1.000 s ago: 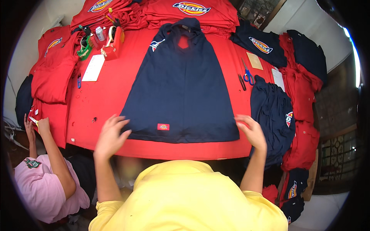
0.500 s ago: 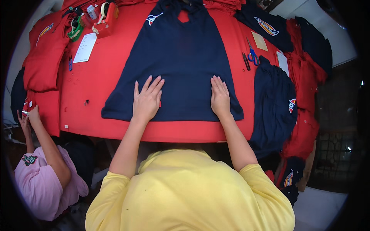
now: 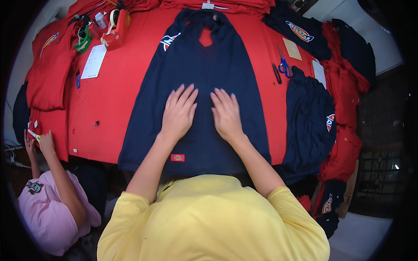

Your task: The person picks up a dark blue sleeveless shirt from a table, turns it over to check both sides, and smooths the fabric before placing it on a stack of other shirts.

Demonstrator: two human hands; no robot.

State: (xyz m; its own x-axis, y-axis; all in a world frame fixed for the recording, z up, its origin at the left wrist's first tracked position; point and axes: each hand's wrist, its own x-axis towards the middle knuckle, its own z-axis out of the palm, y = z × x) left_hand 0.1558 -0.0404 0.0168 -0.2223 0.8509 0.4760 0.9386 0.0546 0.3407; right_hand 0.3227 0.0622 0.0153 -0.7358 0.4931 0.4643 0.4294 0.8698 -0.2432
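A navy tank top (image 3: 200, 126) lies spread in front of me, its neck opening at the far end and its hem at the table's near edge. A white and red print marks its upper left, and a small red label (image 3: 177, 157) sits near the hem. My left hand (image 3: 179, 111) is palm down on the middle of the cloth, fingers stretched out. Beside it my right hand (image 3: 226, 113) lies the same way, fingers slightly apart. Neither hand grips anything.
Thread snips (image 3: 277, 73) and blue-handled scissors (image 3: 284, 67) lie right of the garment, near folded navy clothes (image 3: 308, 117). A red tape dispenser (image 3: 116, 35) and a paper slip (image 3: 93, 61) are at far left. A co-worker (image 3: 56, 200) at left holds yellow-handled scissors (image 3: 35, 135).
The tank top has slid toward me, bringing its hem past the table edge and its whole neck into view. My hands have moved inward, closer together, uncovering the red label.
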